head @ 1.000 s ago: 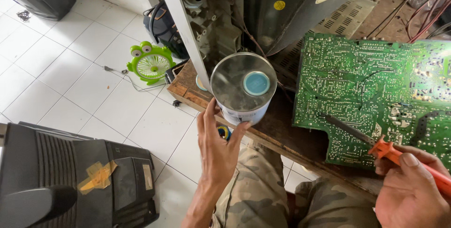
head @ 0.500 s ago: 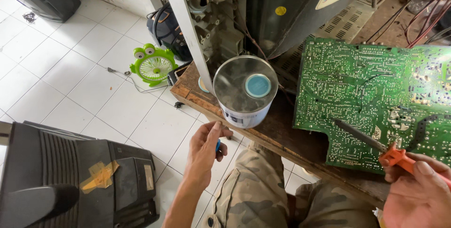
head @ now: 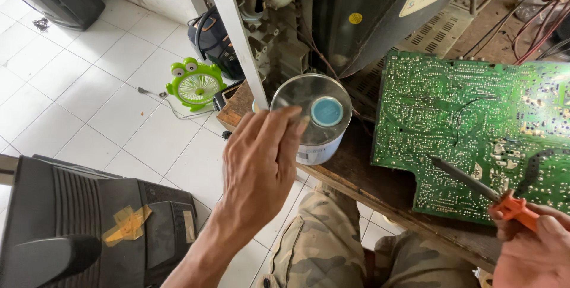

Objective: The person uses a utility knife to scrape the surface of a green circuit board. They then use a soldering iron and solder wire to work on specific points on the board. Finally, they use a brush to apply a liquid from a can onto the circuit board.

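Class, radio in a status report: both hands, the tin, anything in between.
Left hand open, raised before the round tin, contact unclear. Right hand grips orange-handled soldering iron, tip over green circuit board. Nothing between hand and tin.

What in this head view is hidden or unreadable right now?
- Near rim of the tin: covered by the left hand, head view; contact cannot be told.
- Left fingertips: motion-blurred.
- Right hand: cut off by the frame's corner.
- Circuit board solder joints: too small.
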